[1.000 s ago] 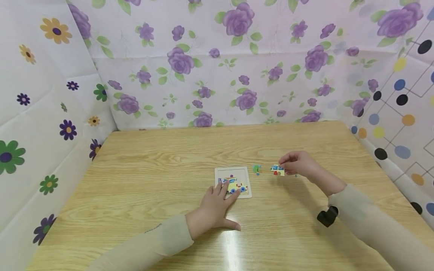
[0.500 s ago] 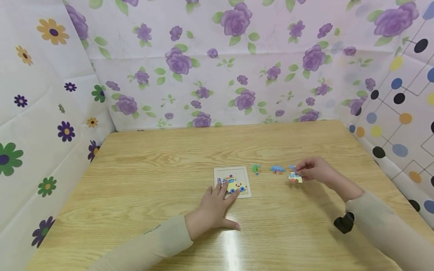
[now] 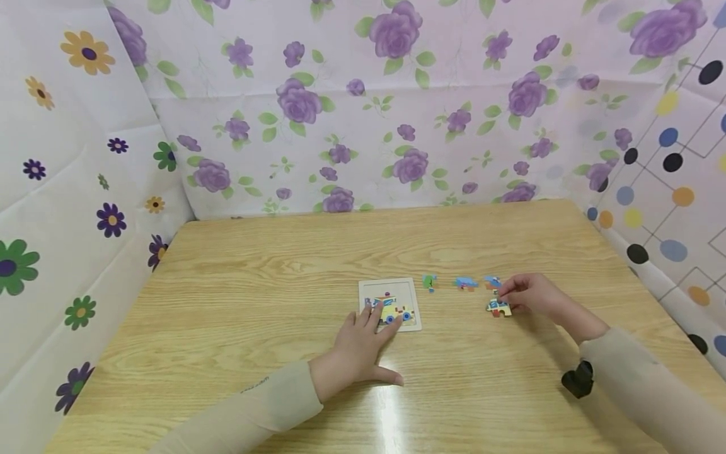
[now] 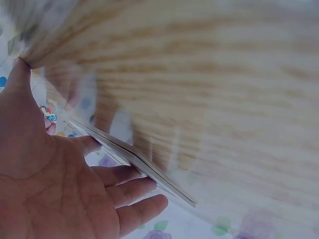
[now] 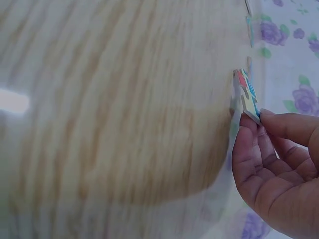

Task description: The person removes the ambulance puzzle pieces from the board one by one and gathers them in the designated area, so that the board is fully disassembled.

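One puzzle piece [image 3: 499,308] is pinched at its edge between thumb and fingers of my right hand [image 3: 533,294], just nearer than the right end of a row of loose pieces [image 3: 466,282]. Leftward, my left hand [image 3: 354,350] spreads relaxed, fingertips on the part-filled frame [image 3: 387,281]. I judge it best to grip only the edge, printed face uncovered, and steady the frame lightly. I read no brands; the dark mark [image 3: 255,384] on my left sleeve [image 3: 289,400] is illegible.
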Demonstrator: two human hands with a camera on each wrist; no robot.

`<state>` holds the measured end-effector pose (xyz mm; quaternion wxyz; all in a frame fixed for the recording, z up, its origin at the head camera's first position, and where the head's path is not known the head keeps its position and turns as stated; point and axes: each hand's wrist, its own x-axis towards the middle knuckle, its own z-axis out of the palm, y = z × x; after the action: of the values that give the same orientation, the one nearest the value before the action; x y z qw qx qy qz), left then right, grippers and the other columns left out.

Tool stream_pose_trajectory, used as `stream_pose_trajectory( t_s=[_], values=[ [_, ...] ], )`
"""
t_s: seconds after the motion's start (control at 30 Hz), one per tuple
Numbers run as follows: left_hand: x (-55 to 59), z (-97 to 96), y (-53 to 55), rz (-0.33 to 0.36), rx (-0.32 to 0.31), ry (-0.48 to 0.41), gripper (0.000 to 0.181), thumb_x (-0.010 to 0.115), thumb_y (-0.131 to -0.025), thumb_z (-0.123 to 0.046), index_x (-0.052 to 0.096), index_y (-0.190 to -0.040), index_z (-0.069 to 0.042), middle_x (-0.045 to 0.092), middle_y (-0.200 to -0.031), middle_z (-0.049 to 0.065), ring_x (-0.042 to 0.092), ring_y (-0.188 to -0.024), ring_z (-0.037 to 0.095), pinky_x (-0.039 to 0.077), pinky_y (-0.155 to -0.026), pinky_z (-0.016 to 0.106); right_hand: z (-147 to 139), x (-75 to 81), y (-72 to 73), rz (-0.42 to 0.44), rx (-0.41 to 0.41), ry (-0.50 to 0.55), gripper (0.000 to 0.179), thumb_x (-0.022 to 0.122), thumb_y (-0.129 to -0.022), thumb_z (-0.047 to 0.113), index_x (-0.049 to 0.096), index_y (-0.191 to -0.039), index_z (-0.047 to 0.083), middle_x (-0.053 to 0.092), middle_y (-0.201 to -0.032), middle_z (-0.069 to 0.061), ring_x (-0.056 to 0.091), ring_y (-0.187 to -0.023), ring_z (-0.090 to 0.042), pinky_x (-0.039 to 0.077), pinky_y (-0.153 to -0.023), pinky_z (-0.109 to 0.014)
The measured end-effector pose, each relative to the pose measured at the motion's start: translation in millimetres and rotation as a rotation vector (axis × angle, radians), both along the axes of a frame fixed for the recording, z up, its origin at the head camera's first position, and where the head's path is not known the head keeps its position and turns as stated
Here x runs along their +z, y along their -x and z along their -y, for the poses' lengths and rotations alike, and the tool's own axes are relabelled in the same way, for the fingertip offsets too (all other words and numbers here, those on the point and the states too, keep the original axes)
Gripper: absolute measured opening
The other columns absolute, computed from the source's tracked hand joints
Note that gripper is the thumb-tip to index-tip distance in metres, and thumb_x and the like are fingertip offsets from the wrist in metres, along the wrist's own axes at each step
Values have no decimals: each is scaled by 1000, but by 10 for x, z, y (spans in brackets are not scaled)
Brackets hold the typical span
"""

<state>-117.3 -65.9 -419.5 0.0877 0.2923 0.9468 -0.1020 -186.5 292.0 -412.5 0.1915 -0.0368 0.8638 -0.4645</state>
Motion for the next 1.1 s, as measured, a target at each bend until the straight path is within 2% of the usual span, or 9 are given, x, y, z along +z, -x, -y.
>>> stream_pose_trajectory(
  t_s=[0.57,0.87,1.1],
  values=[
    [-11,10,-4,-10,-9,-11,105,42,-68,-88,18,-153,-31,18,-158,15,28,-142,34,32,-110,48,-7,-29,-8,-18,6,-20,20,57,-92,4,62,-105,-9,69,-94,-6,62,-78,-12,54,-66,-29],
    [0,19,-3,-14,-8,-14,104,43,-69,-87,18,-153,-31,20,-157,15,28,-142,33,33,-110,47,3,22,12,-10,5,-19,22,59,-92,7,62,-105,-10,67,-88,-6,57,-72,-12,52,-63,-28],
    [35,30,-19,-15,-16,-24,102,46,-70,-85,21,-152,-29,22,-156,16,30,-141,33,33,-109,47,85,122,17,-53,24,-26,28,59,-93,12,59,-109,-11,64,-83,-8,53,-64,-13,49,-59,-30]
  ],
)
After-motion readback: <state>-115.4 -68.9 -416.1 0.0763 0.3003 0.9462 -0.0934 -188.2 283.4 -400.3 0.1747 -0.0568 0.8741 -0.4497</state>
